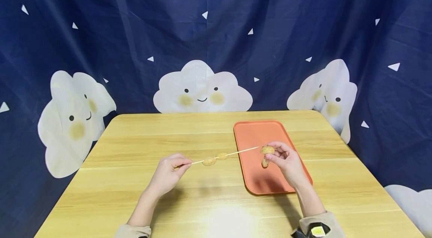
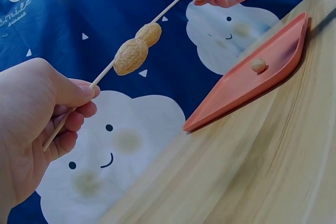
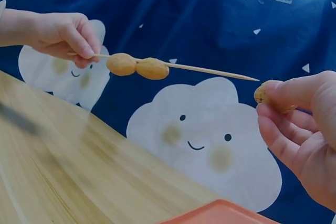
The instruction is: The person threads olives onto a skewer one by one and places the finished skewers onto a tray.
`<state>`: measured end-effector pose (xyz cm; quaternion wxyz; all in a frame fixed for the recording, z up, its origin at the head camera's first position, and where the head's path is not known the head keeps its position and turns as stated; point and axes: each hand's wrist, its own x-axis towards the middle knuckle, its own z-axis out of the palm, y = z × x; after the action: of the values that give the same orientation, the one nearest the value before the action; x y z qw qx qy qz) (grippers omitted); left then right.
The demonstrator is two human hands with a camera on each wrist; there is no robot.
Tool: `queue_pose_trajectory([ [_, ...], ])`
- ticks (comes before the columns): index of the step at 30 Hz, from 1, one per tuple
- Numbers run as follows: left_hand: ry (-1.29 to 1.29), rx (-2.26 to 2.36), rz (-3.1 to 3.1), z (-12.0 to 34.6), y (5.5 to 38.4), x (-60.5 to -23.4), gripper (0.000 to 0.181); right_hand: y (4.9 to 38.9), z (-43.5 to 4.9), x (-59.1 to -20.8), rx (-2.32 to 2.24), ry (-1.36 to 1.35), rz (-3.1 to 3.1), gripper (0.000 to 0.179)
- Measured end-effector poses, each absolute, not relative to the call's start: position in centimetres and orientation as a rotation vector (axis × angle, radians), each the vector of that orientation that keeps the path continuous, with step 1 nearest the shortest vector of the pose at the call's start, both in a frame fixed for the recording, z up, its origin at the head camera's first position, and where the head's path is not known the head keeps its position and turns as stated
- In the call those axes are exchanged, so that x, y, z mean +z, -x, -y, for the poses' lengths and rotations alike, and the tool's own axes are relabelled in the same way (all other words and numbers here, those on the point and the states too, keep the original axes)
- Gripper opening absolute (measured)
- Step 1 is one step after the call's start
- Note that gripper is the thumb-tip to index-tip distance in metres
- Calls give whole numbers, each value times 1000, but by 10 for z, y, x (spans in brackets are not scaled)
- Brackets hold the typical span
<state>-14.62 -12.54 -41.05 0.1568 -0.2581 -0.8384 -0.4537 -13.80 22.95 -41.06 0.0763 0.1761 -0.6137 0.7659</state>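
Note:
My left hand (image 1: 170,172) pinches the blunt end of a thin wooden skewer (image 1: 243,151), which points to the right. Two oval golden-brown fried balls (image 2: 131,56) are threaded on it, one against the other. In my right hand (image 1: 287,161) another golden-brown fried ball (image 3: 270,95) is held between thumb and fingers. The skewer's pointed tip stands just short of this ball, with a small gap in the left wrist view. One more fried ball (image 2: 258,65) lies on the orange tray (image 1: 253,133), below the right hand.
The tray lies on the right half of a light wooden table (image 1: 135,136). A dark blue curtain (image 1: 189,35) with white clouds hangs behind the table and along both sides.

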Motion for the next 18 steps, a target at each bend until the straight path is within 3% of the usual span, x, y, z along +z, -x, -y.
queue_pose_trajectory([
  [18,785,-1335,2373,118,147,-411,10,143,-227,-409,2460,-625,1617,34],
])
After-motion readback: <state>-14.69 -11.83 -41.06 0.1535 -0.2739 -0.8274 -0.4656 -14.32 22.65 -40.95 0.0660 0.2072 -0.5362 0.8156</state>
